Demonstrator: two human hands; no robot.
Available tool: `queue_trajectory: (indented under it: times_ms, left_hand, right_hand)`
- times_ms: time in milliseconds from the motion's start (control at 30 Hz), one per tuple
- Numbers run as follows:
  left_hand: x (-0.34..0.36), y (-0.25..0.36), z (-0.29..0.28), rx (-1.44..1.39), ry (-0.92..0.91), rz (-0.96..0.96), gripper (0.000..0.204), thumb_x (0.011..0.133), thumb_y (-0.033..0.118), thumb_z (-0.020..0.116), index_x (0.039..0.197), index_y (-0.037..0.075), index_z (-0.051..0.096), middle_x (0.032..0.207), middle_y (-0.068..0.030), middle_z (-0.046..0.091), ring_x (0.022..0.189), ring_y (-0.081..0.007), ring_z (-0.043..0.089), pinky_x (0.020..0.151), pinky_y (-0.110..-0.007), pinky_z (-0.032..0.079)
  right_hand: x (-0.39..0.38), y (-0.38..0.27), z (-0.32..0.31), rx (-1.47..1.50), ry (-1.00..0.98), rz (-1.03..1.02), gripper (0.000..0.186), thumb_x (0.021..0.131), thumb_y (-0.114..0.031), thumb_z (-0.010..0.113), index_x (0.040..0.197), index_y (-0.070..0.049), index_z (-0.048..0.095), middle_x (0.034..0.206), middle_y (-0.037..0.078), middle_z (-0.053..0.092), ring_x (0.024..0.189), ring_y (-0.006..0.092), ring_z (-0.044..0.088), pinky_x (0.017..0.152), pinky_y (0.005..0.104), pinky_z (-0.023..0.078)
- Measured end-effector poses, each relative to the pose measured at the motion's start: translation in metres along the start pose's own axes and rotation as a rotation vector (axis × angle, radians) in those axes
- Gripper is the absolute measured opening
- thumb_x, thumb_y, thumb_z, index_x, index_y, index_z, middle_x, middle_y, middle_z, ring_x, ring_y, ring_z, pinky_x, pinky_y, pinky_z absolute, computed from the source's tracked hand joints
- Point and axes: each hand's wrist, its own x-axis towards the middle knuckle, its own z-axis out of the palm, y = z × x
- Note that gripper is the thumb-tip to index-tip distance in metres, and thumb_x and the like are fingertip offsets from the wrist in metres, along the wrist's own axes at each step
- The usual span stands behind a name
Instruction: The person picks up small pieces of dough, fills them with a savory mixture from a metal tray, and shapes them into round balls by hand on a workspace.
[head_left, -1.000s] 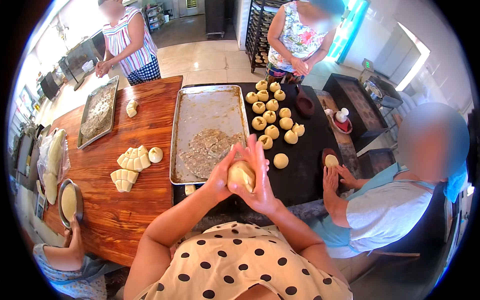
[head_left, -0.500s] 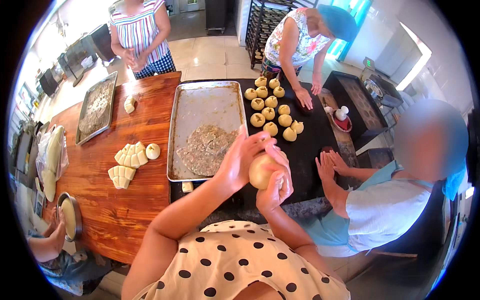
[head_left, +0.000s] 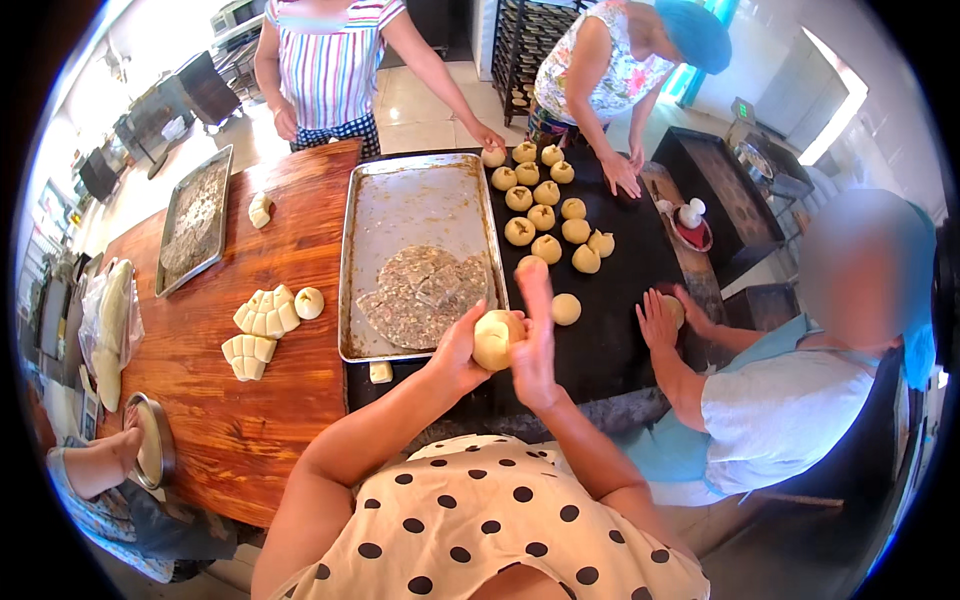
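Observation:
My left hand [head_left: 460, 350] cups a smooth, pale yellow dough ball [head_left: 495, 340] above the near edge of the black worktop. Fingers stretched out and slightly blurred, my right hand [head_left: 535, 345] stands on edge against the ball's right side. Just left of the hands, a lump of coarse, speckled filling [head_left: 415, 300] lies in the metal tray [head_left: 420, 195]. Beyond my right hand rests a single dough ball [head_left: 566, 309]. Farther back, several filled dough balls [head_left: 541, 218] sit grouped, many with pleated or split tops.
Cut dough pieces [head_left: 267, 312] lie on the wooden table [head_left: 290, 420] at left, near a second tray [head_left: 195, 220]. Co-workers stand around: one presses dough at right [head_left: 655, 320], one works at the far side [head_left: 620, 170], and another handles a round pan [head_left: 152, 440].
My hands have shifted left with the dough ball; my right hand has unwrapped and straightened beside it. The co-worker in stripes has moved right and reaches to a dough ball at the group's far end.

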Motion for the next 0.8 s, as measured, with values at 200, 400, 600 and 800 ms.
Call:
queue_trajectory:
  times_ms: [200,400,600,800]
  left_hand:
    - [-0.002,-0.007,0.002,-0.026,0.090,-0.002,0.058,0.098,0.055,0.046,0.117,0.002,0.056,0.120,-0.0188,0.061,0.116,-0.0317,0.059,0.104,-0.045,0.046]
    - [0.014,-0.022,-0.035,-0.086,0.358,-0.037,0.028,0.100,0.036,0.050,0.087,0.012,0.056,0.077,0.0008,0.060,0.069,-0.0159,0.064,0.067,-0.030,0.058]
    - [0.047,-0.047,-0.050,0.067,0.371,-0.033,0.032,0.101,0.041,0.049,0.100,0.010,0.058,0.095,-0.0046,0.063,0.092,-0.0185,0.064,0.083,-0.033,0.054]
    - [0.053,-0.028,-0.013,0.376,0.324,0.017,0.059,0.097,0.046,0.057,0.135,0.001,0.050,0.129,-0.0116,0.060,0.121,-0.0253,0.056,0.104,-0.043,0.046]
  right_hand:
    - [-0.015,0.008,0.001,-0.377,-0.078,-0.320,0.010,0.084,-0.007,0.065,0.093,-0.003,0.065,0.098,0.013,0.069,0.094,0.0328,0.067,0.091,0.0432,0.051]
    - [-0.044,0.049,-0.003,-0.397,0.038,-0.368,0.006,0.082,-0.006,0.067,0.084,0.000,0.068,0.093,0.013,0.070,0.089,0.0301,0.067,0.083,0.0428,0.054]
    - [-0.041,0.065,-0.033,-0.341,0.096,-0.212,0.015,0.092,-0.010,0.059,0.087,0.001,0.067,0.094,0.014,0.070,0.088,0.0305,0.067,0.083,0.0408,0.054]
    - [0.014,0.077,-0.069,-0.090,0.562,0.344,0.039,0.107,-0.027,0.039,0.091,0.001,0.061,0.100,0.014,0.067,0.096,0.0222,0.062,0.090,0.0350,0.049]
